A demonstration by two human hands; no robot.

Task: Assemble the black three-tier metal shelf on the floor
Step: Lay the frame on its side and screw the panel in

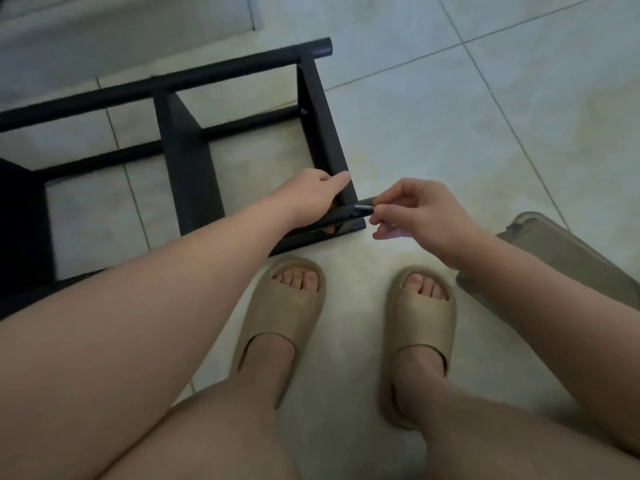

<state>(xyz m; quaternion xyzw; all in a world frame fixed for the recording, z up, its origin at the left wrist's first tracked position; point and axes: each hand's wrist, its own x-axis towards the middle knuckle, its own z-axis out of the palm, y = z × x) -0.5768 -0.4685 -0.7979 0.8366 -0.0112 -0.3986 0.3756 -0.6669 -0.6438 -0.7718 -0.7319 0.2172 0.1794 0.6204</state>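
The right hand (426, 209) pinches a small grey metal piece (362, 206) between thumb and fingertips, its other fingers loosely curled below; what kind of part it is cannot be told. The piece sits right at the open end of the near pole (341, 221), at the corner of the black shelf frame (187, 161) closest to the person. Just left of it, the left hand (311, 197) grips that same corner: the thumb lies along the lower edge of the end panel (322, 126), and a fingertip shows beneath the pole, so the fingers wrap round it. The two hands are near each other, with only the pole end between them. The frame lies on its side on the tiled floor (450, 116) and stretches up and left from the grip, with a middle panel parallel to the end panel and a far pole (156, 84) crossing both. Below the hands, two feet in beige slides (280, 313) stand on the tiles just beside the frame's near edge. A tan object (554, 251) lies at the right, partly behind the right forearm.
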